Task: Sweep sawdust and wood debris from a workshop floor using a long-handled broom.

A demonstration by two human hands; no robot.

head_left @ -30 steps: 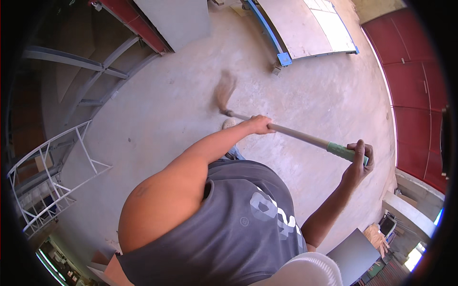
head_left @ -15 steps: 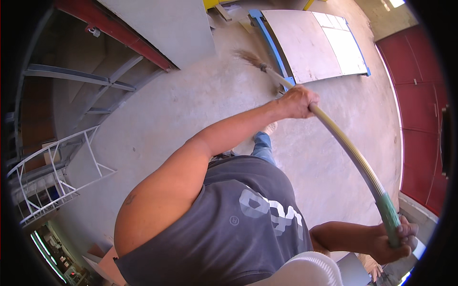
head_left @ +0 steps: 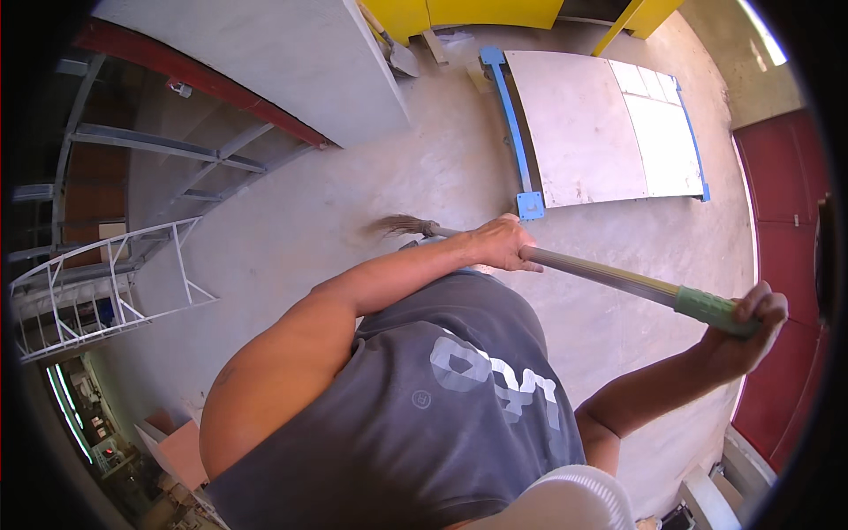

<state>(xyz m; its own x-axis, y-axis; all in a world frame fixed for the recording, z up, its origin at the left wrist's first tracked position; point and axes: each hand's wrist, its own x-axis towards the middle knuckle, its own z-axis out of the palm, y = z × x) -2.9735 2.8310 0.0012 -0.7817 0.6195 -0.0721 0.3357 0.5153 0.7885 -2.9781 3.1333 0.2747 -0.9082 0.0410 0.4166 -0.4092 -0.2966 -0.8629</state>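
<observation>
A broom (head_left: 609,276) with a long pale shaft and a green grip slants across in front of me. My left hand (head_left: 503,242) is closed round the lower part of the shaft, near the middle of the view. At the far right my right hand (head_left: 747,329) wraps the green grip at the top end. The brown bristles (head_left: 405,226) point left, down by the concrete floor (head_left: 300,230), and look slightly smeared by motion. Part of the shaft by the bristles is hidden behind my left hand and forearm.
Ahead to the right stands a low blue-framed platform (head_left: 574,132) with pale boards on top. Beyond it is a yellow structure (head_left: 495,12), with a shovel (head_left: 402,58) beside it. A white metal frame (head_left: 115,283) stands left; a red door (head_left: 782,238) is at right.
The broom's bristles have swept left and nearer to me. My right hand has risen with the green grip, and my left hand has come closer to my body.
</observation>
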